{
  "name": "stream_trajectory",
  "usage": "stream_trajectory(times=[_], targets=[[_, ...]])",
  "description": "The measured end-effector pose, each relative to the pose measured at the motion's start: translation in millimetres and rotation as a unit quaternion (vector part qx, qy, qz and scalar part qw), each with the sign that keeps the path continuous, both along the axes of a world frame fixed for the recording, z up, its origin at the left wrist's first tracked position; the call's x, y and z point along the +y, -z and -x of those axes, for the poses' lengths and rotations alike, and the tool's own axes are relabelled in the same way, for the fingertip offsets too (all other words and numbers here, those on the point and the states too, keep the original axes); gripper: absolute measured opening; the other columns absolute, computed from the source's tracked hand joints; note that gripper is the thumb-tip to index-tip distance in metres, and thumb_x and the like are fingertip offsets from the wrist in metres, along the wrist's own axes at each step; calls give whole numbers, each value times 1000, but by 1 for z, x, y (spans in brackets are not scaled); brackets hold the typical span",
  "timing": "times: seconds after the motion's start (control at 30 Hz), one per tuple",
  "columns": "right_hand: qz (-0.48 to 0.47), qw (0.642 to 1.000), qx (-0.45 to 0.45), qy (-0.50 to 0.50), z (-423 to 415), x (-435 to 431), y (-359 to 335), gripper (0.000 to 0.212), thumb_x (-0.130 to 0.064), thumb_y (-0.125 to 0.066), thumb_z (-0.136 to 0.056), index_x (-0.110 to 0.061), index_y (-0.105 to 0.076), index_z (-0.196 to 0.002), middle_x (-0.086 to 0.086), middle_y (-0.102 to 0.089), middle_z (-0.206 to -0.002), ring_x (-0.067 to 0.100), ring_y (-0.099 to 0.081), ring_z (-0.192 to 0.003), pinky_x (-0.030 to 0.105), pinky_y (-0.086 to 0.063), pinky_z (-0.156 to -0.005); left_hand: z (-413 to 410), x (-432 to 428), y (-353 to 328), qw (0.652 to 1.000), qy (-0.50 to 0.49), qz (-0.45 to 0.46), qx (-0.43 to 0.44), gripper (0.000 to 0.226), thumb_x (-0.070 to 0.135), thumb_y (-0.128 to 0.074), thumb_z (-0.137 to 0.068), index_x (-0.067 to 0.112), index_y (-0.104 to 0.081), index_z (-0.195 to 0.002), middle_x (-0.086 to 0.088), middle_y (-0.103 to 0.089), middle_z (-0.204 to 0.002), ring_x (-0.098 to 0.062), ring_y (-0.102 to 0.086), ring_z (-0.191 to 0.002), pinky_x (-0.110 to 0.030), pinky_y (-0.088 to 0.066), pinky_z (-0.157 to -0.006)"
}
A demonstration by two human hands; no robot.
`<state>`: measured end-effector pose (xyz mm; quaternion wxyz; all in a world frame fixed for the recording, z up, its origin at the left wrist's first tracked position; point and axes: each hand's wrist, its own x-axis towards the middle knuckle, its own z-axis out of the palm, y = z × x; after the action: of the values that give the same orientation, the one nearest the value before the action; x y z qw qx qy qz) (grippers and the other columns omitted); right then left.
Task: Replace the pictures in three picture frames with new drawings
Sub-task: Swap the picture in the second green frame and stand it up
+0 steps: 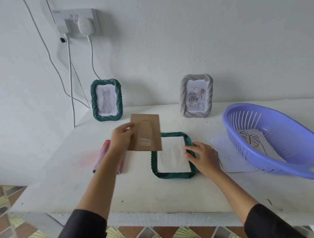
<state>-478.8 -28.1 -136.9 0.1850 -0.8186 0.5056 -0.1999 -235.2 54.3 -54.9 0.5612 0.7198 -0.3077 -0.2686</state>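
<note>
A green rope-edged frame (173, 175) lies face down on the white table, with a white sheet (173, 156) showing in its open back. My left hand (122, 138) holds the brown cardboard backing board (146, 132) just above the frame's upper left corner. My right hand (204, 157) rests on the frame's right edge, fingertips touching the rim. At the back, a second green frame (106, 99) with a cat drawing and a grey frame (196, 95) with a rose drawing stand against the wall.
A purple plastic basket (279, 144) at the right holds a leaf line drawing (252, 141). A white paper (231, 160) lies partly under it. Rolled pink-and-grey papers (102, 155) lie left of my left arm. Cables hang from a wall socket (76, 23).
</note>
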Motion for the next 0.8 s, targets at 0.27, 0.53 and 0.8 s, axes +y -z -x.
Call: stream_trajectory(times=[0.27,0.53,0.8], targets=[[-7,1000,-9,0,-1,1,-1,32,-45,-53,-88,-42,-58,-119,-6,-47,-138,14,-38,-130,33,-22,-107,-19,25,36,990,-26,-109,-80,33,3,-46,-88,21,-65,-108,-3,-57,-108,-22,-60,-72,-22,-51,-49],[-8,1000,-16,0,-1,2,-3,31,-44,-54,-88,-42,-59,-118,-6,-48,-137,13,-38,-129,33,-22,-107,-4,21,30,941,7,-203,-272,36,10,-38,-93,13,-59,-122,-13,-63,-116,-33,-62,-99,-36,-51,-70],[-6,1000,-20,1,0,2,-2,31,-44,-54,-87,-41,-59,-118,-5,-49,-137,13,-39,-129,34,-23,-107,0,15,43,918,19,-221,-329,31,9,-40,-90,12,-68,-103,-8,-65,-100,-28,-62,-91,-34,-51,-57]])
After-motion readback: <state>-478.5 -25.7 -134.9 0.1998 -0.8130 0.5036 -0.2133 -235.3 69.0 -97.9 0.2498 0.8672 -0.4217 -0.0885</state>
